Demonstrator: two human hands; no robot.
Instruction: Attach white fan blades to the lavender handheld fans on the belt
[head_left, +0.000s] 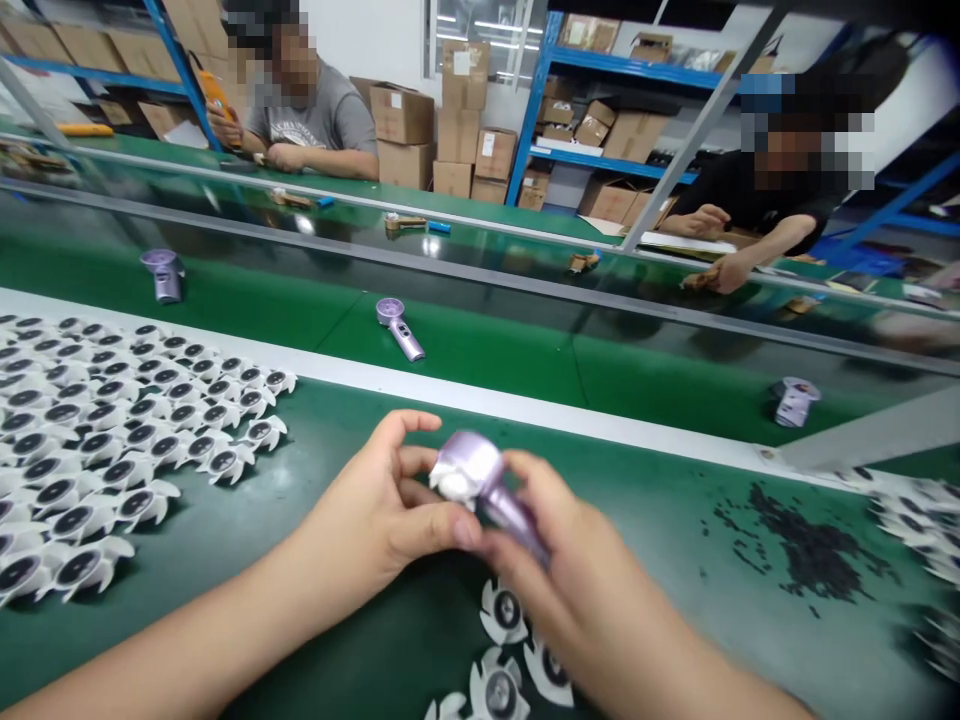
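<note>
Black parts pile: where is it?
Head view: the small black parts lie on the green bench, right of the right hand, beside white fan rotors.

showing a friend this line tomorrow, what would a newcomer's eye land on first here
The eye goes first to the lilac handheld fan at the centre of the view, held between the left hand and right hand. To the left, rows of white fan impellers with dark hubs cover the green belt. To the right, a scatter of small black parts stands out on the same green surface.

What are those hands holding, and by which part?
A small purple handheld fan: the left hand pinches its round head, the right hand grips its handle.
</note>
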